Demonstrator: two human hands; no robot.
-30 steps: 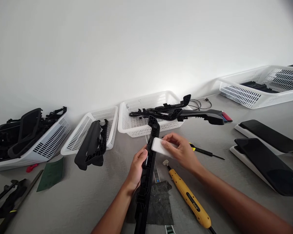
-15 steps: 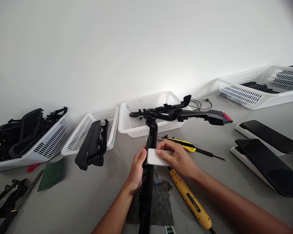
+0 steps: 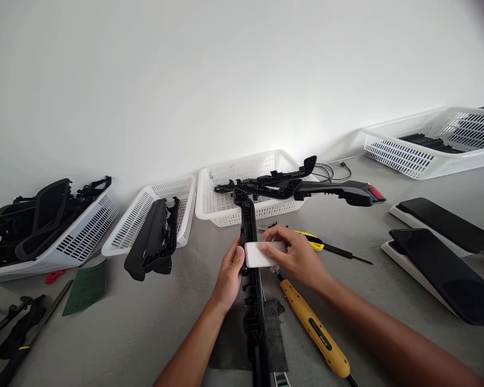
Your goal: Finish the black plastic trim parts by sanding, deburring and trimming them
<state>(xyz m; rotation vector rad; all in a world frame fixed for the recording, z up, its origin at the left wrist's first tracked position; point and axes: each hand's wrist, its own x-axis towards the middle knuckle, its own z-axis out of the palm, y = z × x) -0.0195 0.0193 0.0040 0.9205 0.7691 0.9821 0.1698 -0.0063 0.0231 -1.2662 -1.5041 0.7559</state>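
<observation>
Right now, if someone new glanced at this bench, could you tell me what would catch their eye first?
First, the two hands at the centre: the left hand grips a long black plastic part standing up from the grey table, while the right hand presses a white block against it. Next, the yellow-handled tool lying just right of them. Behind, a row of white baskets against the wall holds more black parts.

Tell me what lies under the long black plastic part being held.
Under the long black plastic part lies a dark abrasive sheet on the grey table. Whatever sits directly beneath the part is hidden.
</observation>
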